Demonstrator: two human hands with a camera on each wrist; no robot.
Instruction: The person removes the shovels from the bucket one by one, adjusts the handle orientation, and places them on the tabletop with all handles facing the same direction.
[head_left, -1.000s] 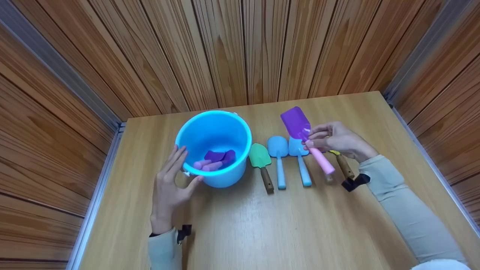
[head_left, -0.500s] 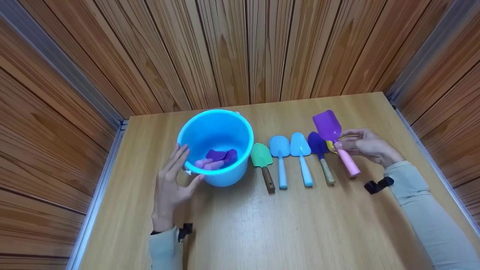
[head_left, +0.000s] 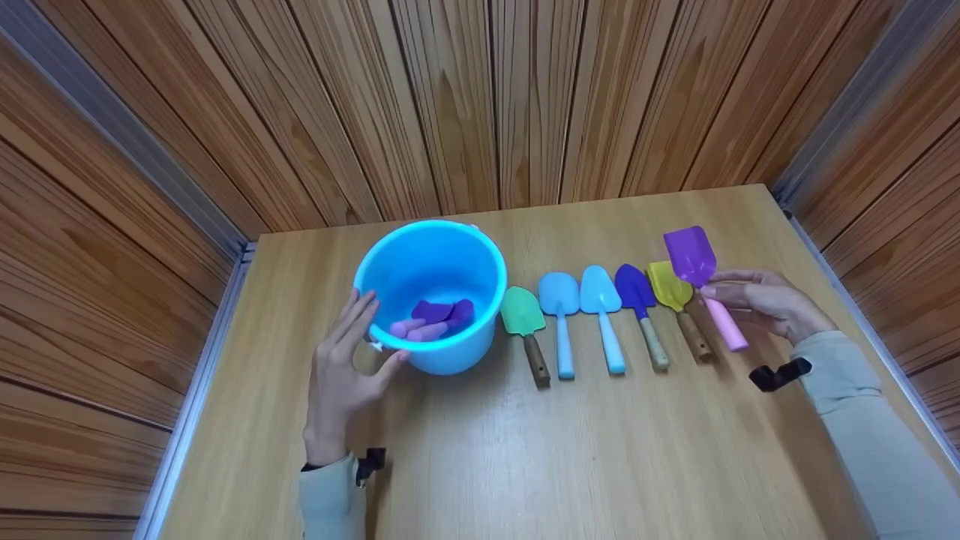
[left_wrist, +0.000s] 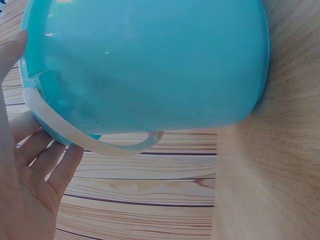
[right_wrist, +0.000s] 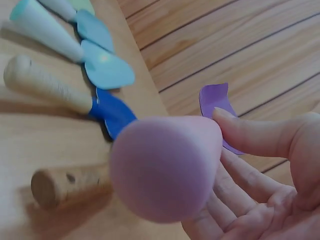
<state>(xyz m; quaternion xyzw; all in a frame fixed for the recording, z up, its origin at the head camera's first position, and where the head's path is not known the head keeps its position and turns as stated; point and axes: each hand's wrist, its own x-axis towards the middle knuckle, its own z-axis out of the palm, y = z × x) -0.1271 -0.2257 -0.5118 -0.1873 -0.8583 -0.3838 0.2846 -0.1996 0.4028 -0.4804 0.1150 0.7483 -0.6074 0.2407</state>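
In the head view my right hand pinches a small purple hand shovel near the base of its pink handle, blade tilted toward the back. In the right wrist view the handle's round end faces the camera, hiding part of the fingers. At left, my left hand rests against the rim of a blue bucket, its thumb and fingers spread and fairly straight. Two purple shovels with pink handles lie inside the bucket. The left wrist view shows its white carrying handle hanging beside my fingers.
Right of the bucket runs a row of hand shovels: green, two light blue, dark blue and yellow. They lie on a wooden table. Wood-panelled walls close in the back and sides.
My right hand has carried the purple shovel rightward, past the dark blue and yellow shovels, uncovering them. My left hand and the bucket stay put.
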